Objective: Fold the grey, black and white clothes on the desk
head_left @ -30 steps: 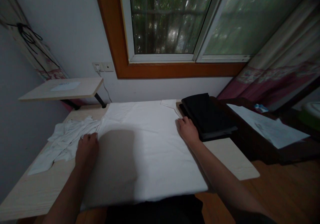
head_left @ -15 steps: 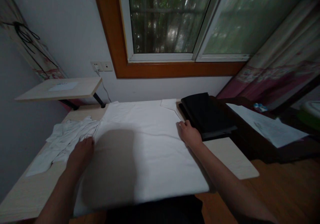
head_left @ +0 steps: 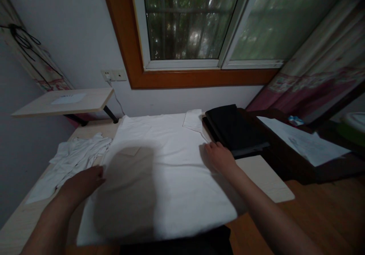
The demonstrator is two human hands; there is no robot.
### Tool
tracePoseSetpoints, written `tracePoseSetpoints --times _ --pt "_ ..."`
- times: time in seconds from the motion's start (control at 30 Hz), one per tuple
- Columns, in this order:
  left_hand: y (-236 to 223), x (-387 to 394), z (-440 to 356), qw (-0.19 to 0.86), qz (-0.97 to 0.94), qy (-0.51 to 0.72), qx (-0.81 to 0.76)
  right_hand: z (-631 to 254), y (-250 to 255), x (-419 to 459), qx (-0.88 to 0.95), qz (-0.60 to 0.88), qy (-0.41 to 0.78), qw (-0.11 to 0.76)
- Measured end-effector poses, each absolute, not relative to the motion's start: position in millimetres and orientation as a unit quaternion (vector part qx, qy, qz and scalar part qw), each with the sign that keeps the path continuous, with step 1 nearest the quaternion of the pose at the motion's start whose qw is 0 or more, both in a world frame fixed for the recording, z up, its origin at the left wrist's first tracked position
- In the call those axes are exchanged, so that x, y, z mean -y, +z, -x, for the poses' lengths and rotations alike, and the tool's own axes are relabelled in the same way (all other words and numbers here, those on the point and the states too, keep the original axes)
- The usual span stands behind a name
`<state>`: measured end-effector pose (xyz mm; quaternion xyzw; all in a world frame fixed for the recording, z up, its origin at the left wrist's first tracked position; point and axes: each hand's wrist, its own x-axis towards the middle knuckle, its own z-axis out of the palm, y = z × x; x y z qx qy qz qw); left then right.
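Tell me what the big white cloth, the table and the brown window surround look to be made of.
Spread white cloth: matte woven fabric, perhaps cotton, judging by its soft creases.
Table: pale wood or wood-look laminate; faint grain shows.
Window surround: probably varnished wood, reddish-brown with a slight sheen.

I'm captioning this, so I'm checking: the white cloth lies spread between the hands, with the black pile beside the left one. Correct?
No, the head view shows the black pile beside the right hand. The white cloth does lie spread between it and the left hand.
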<state>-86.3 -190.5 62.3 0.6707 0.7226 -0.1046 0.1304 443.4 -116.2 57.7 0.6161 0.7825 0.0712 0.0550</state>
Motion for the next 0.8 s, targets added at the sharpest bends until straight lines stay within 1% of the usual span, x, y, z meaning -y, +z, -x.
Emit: tracePoseSetpoints --times 0.1,0.23,0.37,0.57,0.7,0.8 --pt "67 173 68 0.073 -0.699 -0.091 -0.705 -433 55 99 -0.795 -0.600 0.084 0.005" --pt "61 147 38 0.001 -0.736 -0.024 -0.676 -413 45 72 -0.800 -0.595 0.069 -0.037" --pt "48 121 4 -0.026 -0.787 0.041 -0.615 -393 34 53 -0.805 -0.584 0.077 -0.073" --pt "24 82 -35 -0.085 -0.794 0.156 -0.581 -370 27 37 -0.818 -0.560 0.079 -0.110" --pt "7 64 -43 -0.112 -0.779 0.215 -0.579 -369 19 35 -0.817 -0.552 0.084 -0.145" --pt "-1 62 -40 -0.112 -0.770 0.230 -0.585 -375 13 36 -0.822 -0.542 0.074 -0.159"
